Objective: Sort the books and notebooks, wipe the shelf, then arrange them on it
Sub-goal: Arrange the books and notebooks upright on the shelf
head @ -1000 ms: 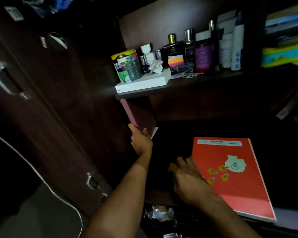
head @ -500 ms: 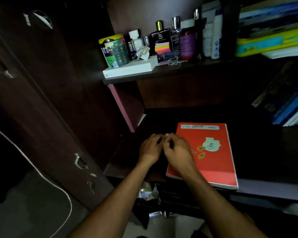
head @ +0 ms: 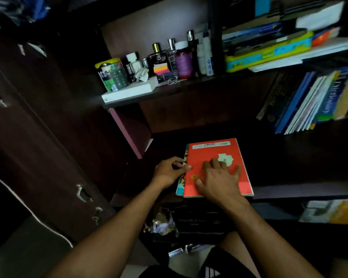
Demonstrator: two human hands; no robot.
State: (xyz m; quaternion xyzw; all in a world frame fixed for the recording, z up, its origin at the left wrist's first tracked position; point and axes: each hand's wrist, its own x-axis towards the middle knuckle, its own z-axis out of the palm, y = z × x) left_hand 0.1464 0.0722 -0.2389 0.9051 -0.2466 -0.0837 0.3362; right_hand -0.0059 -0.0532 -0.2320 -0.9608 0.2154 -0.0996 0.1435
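My right hand point(head: 219, 180) lies flat on the red notebook point(head: 213, 155), steadying it, while my left hand point(head: 170, 171) pinches the stack's edge to square it on the shelf point(head: 301, 190).

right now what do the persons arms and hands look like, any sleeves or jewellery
Both forearms are bare as far up as the frame shows: no sleeves reach them. The left hand and right hand wear no gloves, and no watch, bracelet or ring shows in this dim light. Near the bottom edge, dark shorts with white stripes are visible.
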